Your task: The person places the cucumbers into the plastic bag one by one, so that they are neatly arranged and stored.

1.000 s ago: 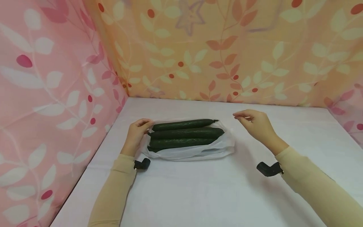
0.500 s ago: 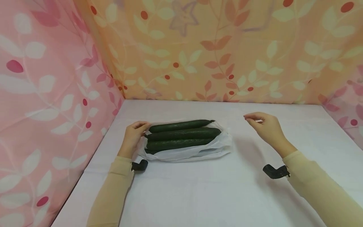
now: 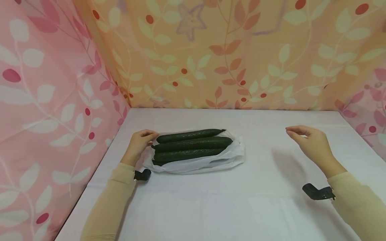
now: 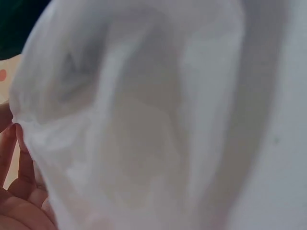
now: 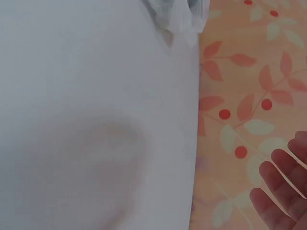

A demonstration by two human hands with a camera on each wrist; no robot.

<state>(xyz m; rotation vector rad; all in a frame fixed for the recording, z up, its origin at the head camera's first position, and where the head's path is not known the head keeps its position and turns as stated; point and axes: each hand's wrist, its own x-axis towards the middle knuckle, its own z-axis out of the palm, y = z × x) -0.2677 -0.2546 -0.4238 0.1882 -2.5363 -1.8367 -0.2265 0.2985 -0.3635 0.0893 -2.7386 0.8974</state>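
Several long dark green cucumbers [image 3: 193, 144] lie side by side in a thin white plastic bag [image 3: 208, 166] on the table. Their upper sides show through the bag's opening. At the bag's left end, my left hand [image 3: 138, 144] pinches its edge between thumb and fingers. The left wrist view is mostly filled by the bag [image 4: 139, 115], with the pinching fingers [image 4: 24, 177] at its left. My right hand [image 3: 312, 145] is held above the table, well to the right of the bag, holding nothing. Its fingers [image 5: 276, 184] are loosely bent and apart in the right wrist view.
A white cloth covers the table [image 3: 211, 207]. Behind it hangs an orange leaf-patterned curtain [image 3: 265, 60], and a pink one [image 3: 54, 100] stands along the left edge. Black camera mounts [image 3: 318, 192] sit on both wrists.
My right hand has moved right, away from the bag, and slightly nearer to me. The left hand keeps its pinch on the bag. The head view has shifted slightly.
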